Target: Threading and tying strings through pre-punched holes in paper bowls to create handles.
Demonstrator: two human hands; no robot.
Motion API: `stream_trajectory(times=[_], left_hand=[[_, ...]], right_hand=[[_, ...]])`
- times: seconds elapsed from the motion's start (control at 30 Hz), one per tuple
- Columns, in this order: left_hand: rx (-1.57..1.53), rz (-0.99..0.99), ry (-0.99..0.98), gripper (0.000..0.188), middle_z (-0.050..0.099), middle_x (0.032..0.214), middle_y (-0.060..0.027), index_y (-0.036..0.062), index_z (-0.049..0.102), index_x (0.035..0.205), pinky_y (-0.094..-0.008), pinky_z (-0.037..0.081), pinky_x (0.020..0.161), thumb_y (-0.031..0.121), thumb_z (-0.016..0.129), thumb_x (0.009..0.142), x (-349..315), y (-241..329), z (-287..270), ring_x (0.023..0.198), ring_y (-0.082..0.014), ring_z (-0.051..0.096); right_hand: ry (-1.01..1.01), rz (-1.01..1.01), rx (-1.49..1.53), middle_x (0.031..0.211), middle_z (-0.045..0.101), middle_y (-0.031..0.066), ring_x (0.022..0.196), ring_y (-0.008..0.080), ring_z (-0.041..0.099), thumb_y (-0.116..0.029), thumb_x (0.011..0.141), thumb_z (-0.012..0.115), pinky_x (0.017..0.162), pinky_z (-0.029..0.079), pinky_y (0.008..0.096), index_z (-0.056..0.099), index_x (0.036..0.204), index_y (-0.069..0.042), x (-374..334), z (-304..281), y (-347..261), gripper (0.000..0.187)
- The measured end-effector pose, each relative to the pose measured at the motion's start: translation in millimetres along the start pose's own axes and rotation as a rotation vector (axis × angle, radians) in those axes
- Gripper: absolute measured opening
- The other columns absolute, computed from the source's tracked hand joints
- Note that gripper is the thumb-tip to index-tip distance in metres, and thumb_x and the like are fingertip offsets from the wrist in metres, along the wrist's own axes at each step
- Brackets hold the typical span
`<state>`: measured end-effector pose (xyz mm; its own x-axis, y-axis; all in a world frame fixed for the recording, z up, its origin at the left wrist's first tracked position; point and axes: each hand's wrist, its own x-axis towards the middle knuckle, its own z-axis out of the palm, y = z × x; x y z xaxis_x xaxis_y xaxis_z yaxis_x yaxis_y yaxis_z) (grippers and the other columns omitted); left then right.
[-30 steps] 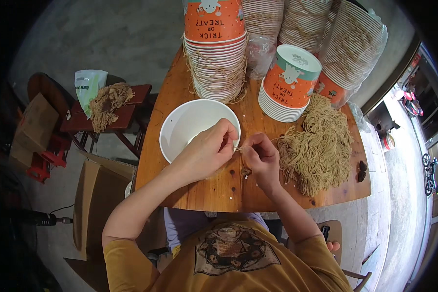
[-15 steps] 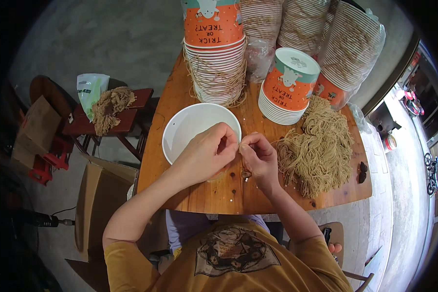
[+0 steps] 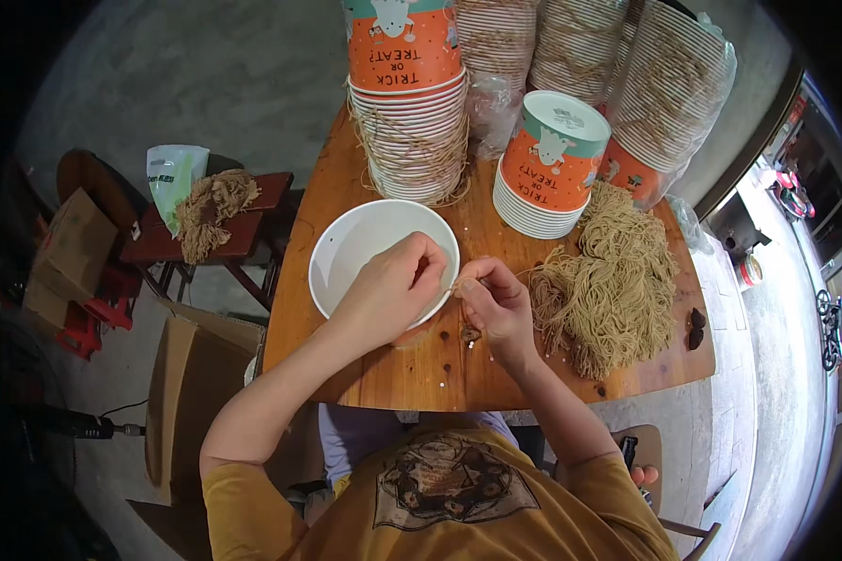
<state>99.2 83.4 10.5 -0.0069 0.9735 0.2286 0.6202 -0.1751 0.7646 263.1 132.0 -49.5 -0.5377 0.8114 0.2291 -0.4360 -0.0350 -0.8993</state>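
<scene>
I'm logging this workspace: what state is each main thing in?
Left hand: fingers curled, hold hidden.
Right hand: pinching a thin strand.
White bucket: uncovered.
Twine heap: loosely piled.
Tall bucket stack: nested, inverted.
Short bucket stack: nested, inverted.
Bagged stacks: nested, wrapped.
Nearer cardboard box: open.

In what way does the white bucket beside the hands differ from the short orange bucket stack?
The white bucket shows its open inside; the orange stack stands upside down, base on top. The bucket shows one rim; the stack shows several. Both have white rims.
</scene>
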Motion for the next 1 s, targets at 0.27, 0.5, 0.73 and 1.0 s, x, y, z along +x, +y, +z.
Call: stream_trajectory(times=[0.27, 0.5, 0.73, 1.0], left_hand=[[-0.030, -0.022, -0.068, 0.013, 0.061, 0.080, -0.0138, 0.0014, 0.049, 0.088, -0.0375, 0.047, 0.065, 0.013, 0.055, 0.087, -3, 14, 4, 0.071, -0.0294, 0.061], [0.016, -0.088, -0.088, 0.013, 0.060, 0.082, -0.0088, 0.0010, 0.050, 0.091, -0.0316, 0.047, 0.070, 0.013, 0.054, 0.089, 1, 8, 5, 0.074, -0.0202, 0.058], [-0.073, -0.126, -0.094, 0.012, 0.061, 0.081, -0.0130, 0.0017, 0.051, 0.087, -0.0362, 0.047, 0.067, 0.013, 0.055, 0.086, -3, 16, 5, 0.072, -0.0271, 0.060], [0.017, -0.034, -0.030, 0.012, 0.059, 0.083, -0.0130, 0.0015, 0.049, 0.084, -0.0373, 0.047, 0.068, 0.011, 0.056, 0.085, -2, 14, 6, 0.074, -0.0289, 0.060]], right_hand=[[0.068, -0.022, -0.038, 0.081, 0.052, -0.0065, 0.071, 0.0002, 0.044, -0.005, 0.091, 0.055, 0.064, 0.037, 0.0167, 0.055, 0.092, -0.006, 0, 0, 2, 0.001], [0.066, -0.120, -0.133, 0.082, 0.051, -0.0057, 0.072, 0.0007, 0.046, -0.004, 0.091, 0.056, 0.066, 0.039, 0.0171, 0.055, 0.091, -0.005, -2, 1, 0, 0.001], [0.082, -0.100, -0.126, 0.083, 0.052, -0.0049, 0.073, 0.0010, 0.047, -0.002, 0.090, 0.056, 0.067, 0.040, 0.0173, 0.055, 0.090, -0.004, -2, 2, 1, 0.002], [0.104, -0.093, -0.297, 0.080, 0.053, -0.0046, 0.066, 0.0021, 0.048, -0.005, 0.087, 0.061, 0.059, 0.041, 0.0187, 0.056, 0.090, -0.004, -2, -3, 3, 0.007]])
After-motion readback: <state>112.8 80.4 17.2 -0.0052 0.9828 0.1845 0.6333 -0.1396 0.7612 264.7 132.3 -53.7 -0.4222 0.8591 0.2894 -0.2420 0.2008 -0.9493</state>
